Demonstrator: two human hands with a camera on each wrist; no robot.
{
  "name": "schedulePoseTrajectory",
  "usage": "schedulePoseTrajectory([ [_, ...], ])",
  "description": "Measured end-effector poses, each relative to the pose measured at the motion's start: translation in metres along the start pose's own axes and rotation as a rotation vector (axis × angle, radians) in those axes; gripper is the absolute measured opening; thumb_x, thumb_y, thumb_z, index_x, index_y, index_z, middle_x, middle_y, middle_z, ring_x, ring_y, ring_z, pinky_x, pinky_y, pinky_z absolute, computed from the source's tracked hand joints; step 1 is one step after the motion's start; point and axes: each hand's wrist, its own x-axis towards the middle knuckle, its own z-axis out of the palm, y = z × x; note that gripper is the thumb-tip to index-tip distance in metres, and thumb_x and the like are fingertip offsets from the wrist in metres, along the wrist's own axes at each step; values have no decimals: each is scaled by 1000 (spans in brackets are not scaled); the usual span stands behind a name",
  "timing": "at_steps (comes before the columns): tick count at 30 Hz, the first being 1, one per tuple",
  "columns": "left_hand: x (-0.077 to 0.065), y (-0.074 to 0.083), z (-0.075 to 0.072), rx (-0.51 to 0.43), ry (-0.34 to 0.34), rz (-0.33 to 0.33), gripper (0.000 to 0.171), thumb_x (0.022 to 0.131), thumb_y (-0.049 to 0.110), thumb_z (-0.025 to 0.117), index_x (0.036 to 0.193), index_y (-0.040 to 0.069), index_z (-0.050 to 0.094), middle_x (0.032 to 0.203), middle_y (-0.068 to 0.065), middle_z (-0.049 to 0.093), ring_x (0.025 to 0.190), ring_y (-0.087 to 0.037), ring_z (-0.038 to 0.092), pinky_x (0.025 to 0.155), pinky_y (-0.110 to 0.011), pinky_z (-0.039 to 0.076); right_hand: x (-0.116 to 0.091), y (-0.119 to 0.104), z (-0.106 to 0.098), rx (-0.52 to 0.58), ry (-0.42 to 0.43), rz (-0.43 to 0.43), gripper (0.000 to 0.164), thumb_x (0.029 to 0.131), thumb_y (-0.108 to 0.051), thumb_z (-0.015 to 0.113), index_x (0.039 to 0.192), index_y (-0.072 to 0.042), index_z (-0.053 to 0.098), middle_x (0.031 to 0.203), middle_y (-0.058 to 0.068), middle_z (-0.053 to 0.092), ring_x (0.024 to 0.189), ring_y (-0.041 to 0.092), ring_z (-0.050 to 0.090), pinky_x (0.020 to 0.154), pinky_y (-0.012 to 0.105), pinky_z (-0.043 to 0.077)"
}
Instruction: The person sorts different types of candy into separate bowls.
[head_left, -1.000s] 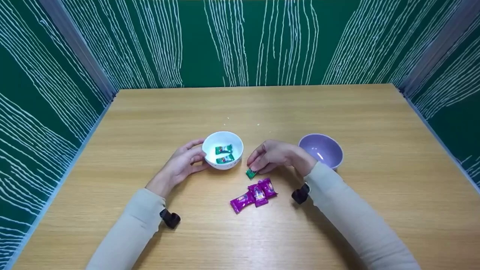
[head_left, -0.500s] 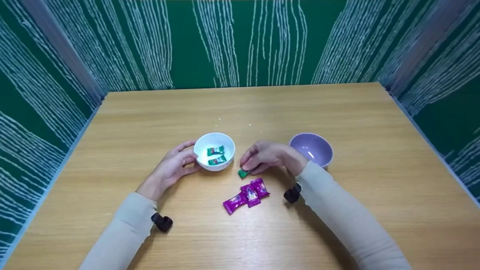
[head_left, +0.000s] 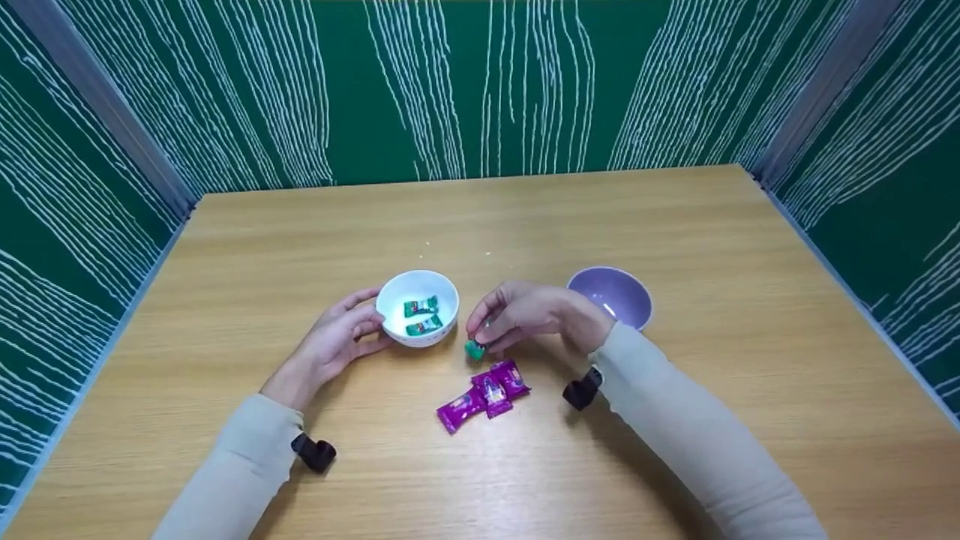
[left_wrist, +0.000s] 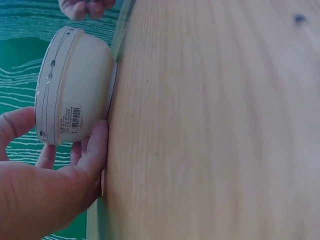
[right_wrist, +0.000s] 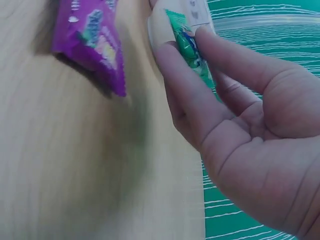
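Observation:
A white bowl (head_left: 405,290) stands on the table with two green-wrapped candies (head_left: 421,307) inside. My left hand (head_left: 328,345) holds the bowl's left side; in the left wrist view its fingers reach the rim and lower wall, beside a barcode label (left_wrist: 72,119). Just right of the bowl, my right hand (head_left: 529,313) pinches another green-wrapped candy (right_wrist: 188,49) between thumb and fingers. That candy is partly covered by the fingertips in the head view. Below it lie several purple-wrapped candies (head_left: 460,410), touching one another.
A purple bowl (head_left: 613,294) sits behind the right wrist, which hides part of it. Tiny pale specks lie on the wooden table (head_left: 300,232) beyond the white bowl. Green panels with white streaks (head_left: 375,90) surround the table's back and sides.
The head view has shifted, so everything appears further left. The green candy is turned a little more upright in my right fingers. My left hand stays at the white bowl.

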Motion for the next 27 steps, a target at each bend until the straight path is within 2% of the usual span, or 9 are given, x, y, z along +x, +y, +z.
schedulePoseTrajectory([
  [5,-1,4,-3,15,-1,35,56,97,3,55,151,9,40,145,-18,45,115,-28,56,105,-52,48,1,-8,-1,127,8,-55,35,91,1,73,125,3,66,122,20,69,106,28,70,95,40,56],
  [10,-1,-1,-2,7,-7,40,56,97,3,56,151,7,42,143,-19,47,113,-29,58,105,-53,47,-1,-11,-1,306,47,-141,43,89,6,73,130,1,61,125,19,63,103,25,69,97,43,54],
  [14,1,-4,0,7,3,30,56,96,3,58,150,8,43,143,-20,48,114,-30,58,105,-53,48,-7,-24,0,450,95,-236,50,89,8,71,137,0,57,128,22,63,106,28,69,100,46,52],
  [17,1,-4,1,1,9,31,56,96,2,58,150,8,44,141,-19,49,111,-28,60,105,-52,48,-7,-37,3,499,131,-272,52,90,9,69,139,-1,56,125,21,66,108,28,69,99,44,53],
  [23,0,-3,0,2,12,26,56,96,2,59,150,8,44,140,-18,51,109,-27,61,105,-52,48,0,-50,8,625,198,-267,55,91,7,70,142,-5,55,127,18,67,110,27,69,98,40,54],
  [27,0,-3,-1,4,9,22,57,96,3,59,150,8,43,142,-18,49,111,-28,59,105,-53,47,7,-55,11,622,228,-222,52,91,6,71,140,-6,58,126,18,66,110,27,69,94,38,56],
])
